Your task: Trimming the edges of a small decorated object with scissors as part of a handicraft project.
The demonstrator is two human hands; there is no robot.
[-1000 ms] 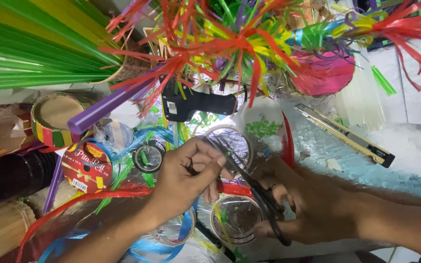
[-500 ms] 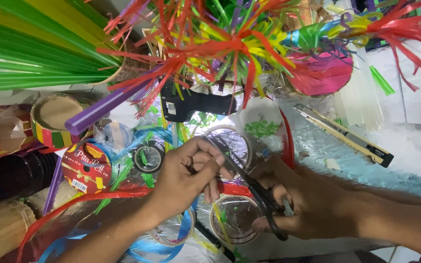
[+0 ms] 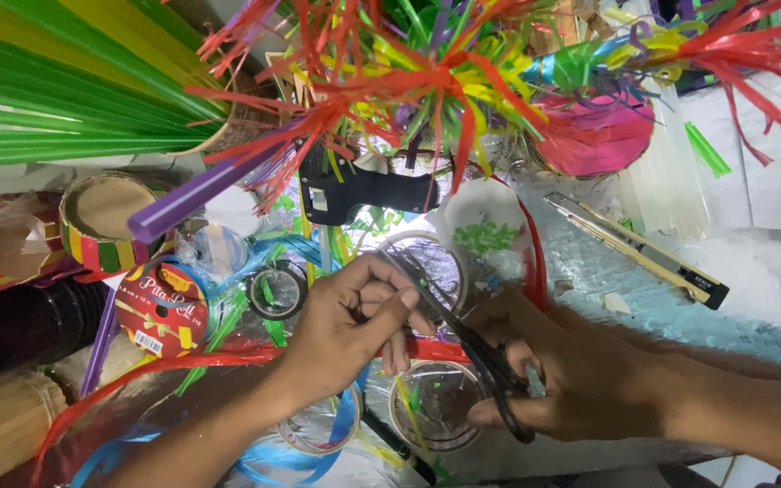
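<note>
Both hands (image 3: 463, 348) on black scissors (image 3: 485, 361) above clear plastic cup (image 3: 434, 407), amid bright ribbons (image 3: 445, 86).

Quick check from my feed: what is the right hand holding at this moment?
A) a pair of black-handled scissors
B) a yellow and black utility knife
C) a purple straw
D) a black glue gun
A: the right hand has its fingers through the loops of the black-handled scissors, blades pointing toward the left hand; the glue gun, utility knife and purple straw lie untouched.
</note>
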